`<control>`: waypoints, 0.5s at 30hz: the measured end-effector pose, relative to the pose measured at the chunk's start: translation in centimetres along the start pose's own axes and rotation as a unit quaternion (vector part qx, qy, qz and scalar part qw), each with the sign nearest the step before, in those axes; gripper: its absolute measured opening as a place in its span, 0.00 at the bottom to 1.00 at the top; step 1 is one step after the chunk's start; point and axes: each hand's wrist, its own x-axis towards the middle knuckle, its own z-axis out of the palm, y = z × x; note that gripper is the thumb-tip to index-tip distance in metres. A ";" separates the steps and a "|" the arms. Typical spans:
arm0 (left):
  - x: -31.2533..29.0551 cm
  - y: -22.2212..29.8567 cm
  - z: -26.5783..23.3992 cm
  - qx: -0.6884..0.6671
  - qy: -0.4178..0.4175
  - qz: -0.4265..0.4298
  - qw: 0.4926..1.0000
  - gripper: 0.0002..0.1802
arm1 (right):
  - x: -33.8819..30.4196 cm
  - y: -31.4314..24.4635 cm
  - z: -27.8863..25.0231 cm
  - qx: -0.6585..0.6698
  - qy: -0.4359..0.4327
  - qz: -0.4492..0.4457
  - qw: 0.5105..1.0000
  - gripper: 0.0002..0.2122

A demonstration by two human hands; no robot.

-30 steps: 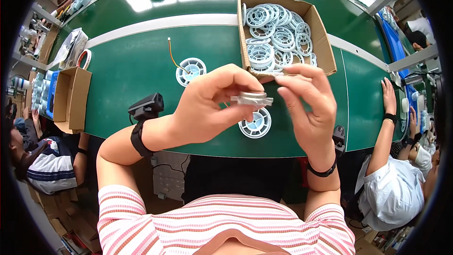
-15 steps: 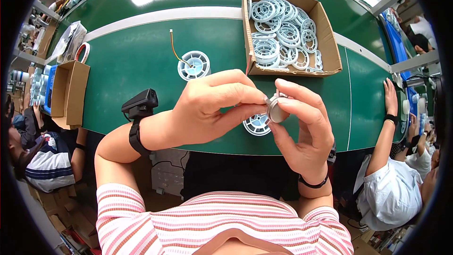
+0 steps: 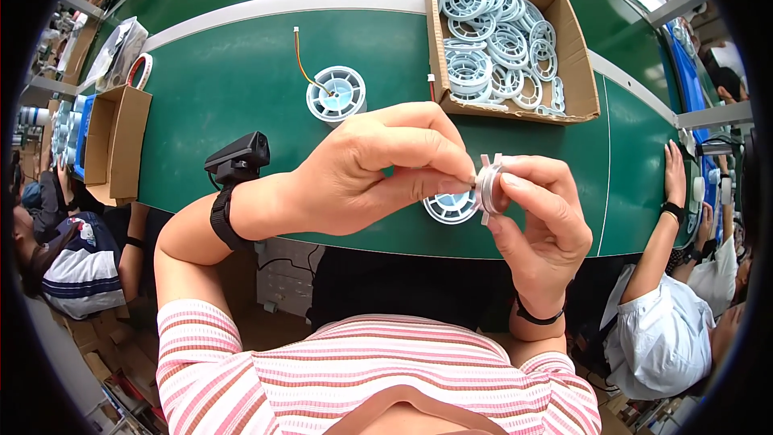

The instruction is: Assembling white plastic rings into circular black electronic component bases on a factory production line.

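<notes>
A small pale round part (image 3: 488, 186), a flat disc with short tabs sticking out of its rim, sits just right of the frame's centre, held edge-on so that its flat faces look left and right and its thin profile runs up and down. The right hand (image 3: 538, 225) pinches it from the right side, thumb and curled fingers closed around the rim. The left hand (image 3: 378, 171) comes in from the left with its thumb and forefinger pressed together at the disc's left face, the fingertips touching the part; whether something thin is caught between them cannot be told. The disc looks like smooth moulded plastic. Just below and behind it, a light blue spoked wheel (image 3: 451, 207) lies flat on the green table (image 3: 241, 89). Farther up, left of centre, a second wheel (image 3: 336, 94) of the same kind lies flat with a thin orange wire (image 3: 302, 68) curving out of it. In the upper right, an open cardboard box (image 3: 576, 52) holds a heap of similar spoked rings. A black device (image 3: 237, 159) is strapped on the left wrist. At the far left stands a smaller cardboard box (image 3: 117, 141), and at the right edge another person's hand (image 3: 672, 173) rests on the table.
</notes>
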 end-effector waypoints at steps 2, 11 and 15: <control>-0.3 0.0 0.0 0.020 0.011 -0.015 1.000 0.08 | 0.0 -0.2 0.1 -0.045 -0.001 -0.001 0.999 0.21; -3.3 -2.0 0.7 0.052 0.015 -0.099 0.994 0.05 | -0.9 -0.3 0.6 -0.165 -0.062 0.032 0.984 0.17; -3.5 -1.8 1.4 0.031 0.014 -0.155 0.987 0.06 | -0.8 -0.1 0.7 -0.186 -0.058 0.024 0.981 0.17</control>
